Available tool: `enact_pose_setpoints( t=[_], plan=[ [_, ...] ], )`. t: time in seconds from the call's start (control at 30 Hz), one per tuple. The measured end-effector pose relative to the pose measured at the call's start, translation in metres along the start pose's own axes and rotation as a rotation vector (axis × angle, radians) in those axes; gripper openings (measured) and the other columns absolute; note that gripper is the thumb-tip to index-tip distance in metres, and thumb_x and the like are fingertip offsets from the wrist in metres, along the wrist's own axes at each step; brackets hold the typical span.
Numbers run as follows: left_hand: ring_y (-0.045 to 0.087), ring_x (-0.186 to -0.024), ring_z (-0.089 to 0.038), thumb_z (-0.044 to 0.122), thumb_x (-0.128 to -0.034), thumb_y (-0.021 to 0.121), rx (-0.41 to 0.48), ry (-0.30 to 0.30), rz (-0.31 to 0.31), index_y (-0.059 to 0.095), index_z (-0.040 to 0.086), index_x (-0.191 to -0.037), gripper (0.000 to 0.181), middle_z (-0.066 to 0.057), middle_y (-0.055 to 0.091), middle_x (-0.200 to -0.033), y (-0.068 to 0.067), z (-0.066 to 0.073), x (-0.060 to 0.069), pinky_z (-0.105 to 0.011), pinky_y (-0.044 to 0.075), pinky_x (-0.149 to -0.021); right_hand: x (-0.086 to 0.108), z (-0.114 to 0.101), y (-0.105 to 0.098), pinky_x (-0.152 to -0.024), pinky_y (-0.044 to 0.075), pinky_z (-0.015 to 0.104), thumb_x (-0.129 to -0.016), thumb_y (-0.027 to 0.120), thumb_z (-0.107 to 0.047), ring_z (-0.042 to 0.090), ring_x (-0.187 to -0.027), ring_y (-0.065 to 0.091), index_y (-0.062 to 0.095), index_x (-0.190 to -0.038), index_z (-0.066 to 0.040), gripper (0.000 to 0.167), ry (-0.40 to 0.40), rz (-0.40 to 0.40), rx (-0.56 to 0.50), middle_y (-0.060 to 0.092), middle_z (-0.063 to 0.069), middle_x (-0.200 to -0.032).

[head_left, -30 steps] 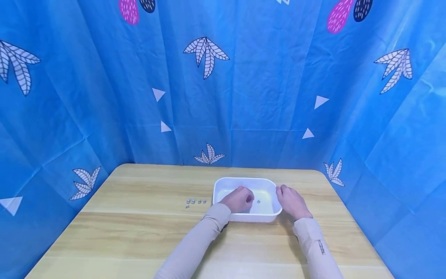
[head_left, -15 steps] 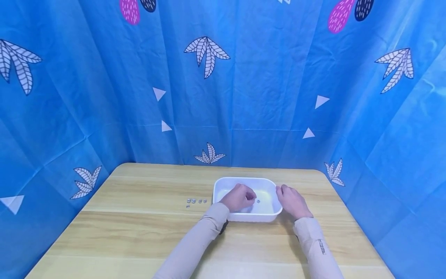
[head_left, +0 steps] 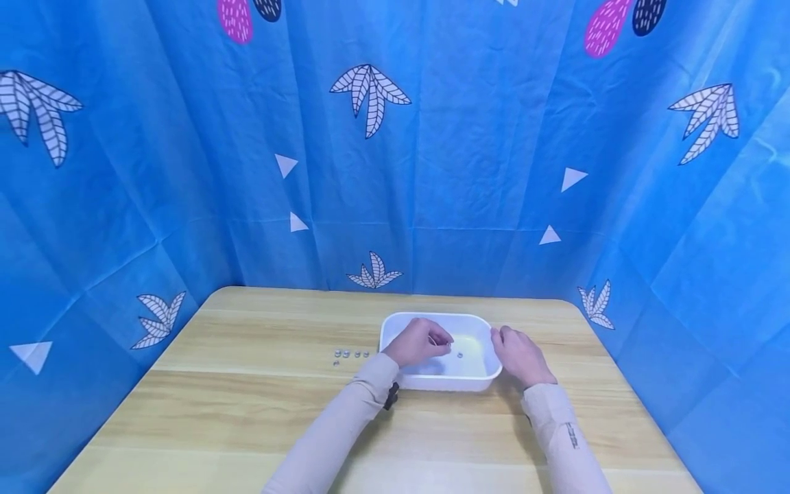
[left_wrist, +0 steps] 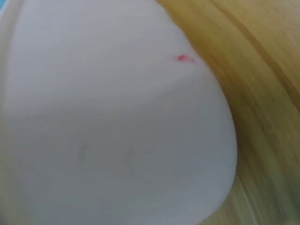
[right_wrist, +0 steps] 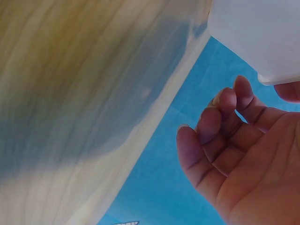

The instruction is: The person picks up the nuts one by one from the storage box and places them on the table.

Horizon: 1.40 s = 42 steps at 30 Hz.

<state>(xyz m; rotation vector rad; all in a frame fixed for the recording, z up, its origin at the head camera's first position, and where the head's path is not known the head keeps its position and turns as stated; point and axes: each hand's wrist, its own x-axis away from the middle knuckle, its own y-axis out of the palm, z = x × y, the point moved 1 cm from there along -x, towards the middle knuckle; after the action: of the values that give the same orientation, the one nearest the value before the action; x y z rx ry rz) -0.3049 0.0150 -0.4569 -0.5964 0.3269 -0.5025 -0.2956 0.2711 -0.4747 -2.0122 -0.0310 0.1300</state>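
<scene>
A white plastic tray [head_left: 450,385] stands on the wooden table, one small metal nut [head_left: 459,355] on its floor. Over the tray's left part is my left hand [head_left: 420,341], thumb and fingertips brought together in a pinch. A tiny light bit shows at those fingertips, seemingly another nut, largely covered. My right hand [head_left: 521,355] holds the tray's right rim; in the right wrist view its other fingers [right_wrist: 190,145] curl loosely beside the tray [right_wrist: 262,37]. The left wrist view shows only the tray's outer wall [left_wrist: 117,117], with a red mark.
Several small metal nuts [head_left: 346,354] lie on the table just left of the tray, most in a row. The wooden table [head_left: 216,412] has its back edge close behind the tray. A blue patterned curtain [head_left: 469,151] encloses the back and both sides.
My left hand has risen a little from the tray floor, its fingertips pinched. The right hand stays on the rim. The nuts on the table and the one in the tray lie as before.
</scene>
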Motion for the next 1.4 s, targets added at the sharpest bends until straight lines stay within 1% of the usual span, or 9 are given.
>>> enact_pose_setpoints(
  t=[0.1, 0.3, 0.53, 0.63, 0.73, 0.87, 1.07, 1.3, 1.4],
  plan=[
    [0.075, -0.089, -0.014, 0.009, -0.0887, 0.079, 0.028, 0.012, 0.017, 0.078, 0.0, -0.11, 0.023, -0.009, 0.081, -0.101, -0.004, 0.0, 0.003, -0.021, 0.06, -0.082, 0.0, -0.001, -0.001, -0.089, 0.056, 0.058, -0.111, 0.033, -0.039, 0.036, -0.095, 0.069, 0.065, -0.112, 0.002, 0.052, 0.001, 0.0, -0.006, 0.069, 0.016, -0.096],
    [0.072, -0.086, -0.011, 0.01, -0.0872, 0.081, 0.028, 0.025, 0.042, 0.079, 0.001, -0.107, 0.022, -0.007, 0.081, -0.099, -0.015, 0.0, 0.009, -0.02, 0.059, -0.081, 0.002, -0.002, -0.002, -0.091, 0.056, 0.058, -0.111, 0.032, -0.038, 0.038, -0.098, 0.069, 0.065, -0.115, 0.003, 0.053, 0.0, -0.001, -0.008, 0.07, 0.017, -0.099],
    [0.071, -0.085, -0.008, 0.012, -0.086, 0.083, 0.048, -0.005, 0.046, 0.079, 0.003, -0.107, 0.023, -0.004, 0.081, -0.097, -0.027, -0.001, 0.015, -0.02, 0.059, -0.082, 0.002, -0.002, -0.001, -0.095, 0.055, 0.06, -0.111, 0.032, -0.038, 0.042, -0.104, 0.068, 0.064, -0.119, 0.005, 0.054, 0.001, 0.0, -0.011, 0.071, 0.02, -0.105],
    [0.071, -0.085, -0.007, 0.015, -0.0864, 0.083, 0.052, -0.028, 0.04, 0.079, 0.007, -0.106, 0.021, -0.002, 0.08, -0.097, -0.032, -0.001, 0.017, -0.02, 0.059, -0.082, 0.002, -0.001, -0.001, -0.095, 0.055, 0.06, -0.111, 0.032, -0.038, 0.042, -0.104, 0.068, 0.064, -0.119, 0.004, 0.054, 0.004, -0.001, -0.01, 0.071, 0.02, -0.105],
    [0.071, -0.086, -0.009, 0.015, -0.0864, 0.083, 0.076, -0.048, 0.037, 0.08, 0.011, -0.105, 0.02, -0.001, 0.08, -0.097, -0.037, 0.001, 0.021, -0.022, 0.059, -0.082, 0.002, -0.001, 0.0, -0.094, 0.055, 0.06, -0.111, 0.032, -0.038, 0.042, -0.104, 0.068, 0.064, -0.118, 0.004, 0.054, 0.005, 0.0, -0.006, 0.071, 0.02, -0.105],
    [0.071, -0.085, -0.011, 0.016, -0.086, 0.084, 0.108, -0.061, 0.046, 0.079, 0.007, -0.106, 0.022, -0.002, 0.08, -0.097, -0.043, 0.0, 0.025, -0.023, 0.06, -0.081, 0.002, -0.002, 0.0, -0.094, 0.055, 0.059, -0.111, 0.032, -0.038, 0.041, -0.103, 0.068, 0.065, -0.117, 0.003, 0.053, 0.007, 0.002, -0.007, 0.071, 0.019, -0.103],
    [0.071, -0.085, -0.011, 0.017, -0.0857, 0.084, 0.121, -0.055, 0.071, 0.079, 0.007, -0.106, 0.023, -0.003, 0.08, -0.097, -0.052, -0.003, 0.032, -0.024, 0.06, -0.082, 0.003, -0.003, 0.001, -0.093, 0.055, 0.059, -0.111, 0.032, -0.038, 0.04, -0.1, 0.069, 0.065, -0.116, 0.004, 0.053, 0.0, 0.003, -0.008, 0.07, 0.019, -0.1],
    [0.072, -0.087, -0.012, 0.016, -0.0856, 0.084, 0.16, -0.042, 0.092, 0.078, 0.008, -0.104, 0.021, -0.006, 0.08, -0.099, -0.062, -0.007, 0.041, -0.025, 0.06, -0.084, 0.002, -0.001, 0.0, -0.091, 0.055, 0.059, -0.111, 0.033, -0.036, 0.038, -0.096, 0.069, 0.066, -0.112, 0.003, 0.051, 0.0, 0.005, -0.007, 0.07, 0.017, -0.097],
    [0.073, -0.088, -0.012, 0.015, -0.0862, 0.083, 0.174, -0.04, 0.097, 0.077, 0.005, -0.106, 0.023, -0.007, 0.079, -0.101, -0.066, -0.01, 0.045, -0.025, 0.061, -0.085, 0.002, -0.001, 0.001, -0.091, 0.055, 0.06, -0.112, 0.033, -0.036, 0.039, -0.097, 0.069, 0.066, -0.11, 0.002, 0.05, 0.0, 0.007, -0.002, 0.069, 0.017, -0.095]
  ],
)
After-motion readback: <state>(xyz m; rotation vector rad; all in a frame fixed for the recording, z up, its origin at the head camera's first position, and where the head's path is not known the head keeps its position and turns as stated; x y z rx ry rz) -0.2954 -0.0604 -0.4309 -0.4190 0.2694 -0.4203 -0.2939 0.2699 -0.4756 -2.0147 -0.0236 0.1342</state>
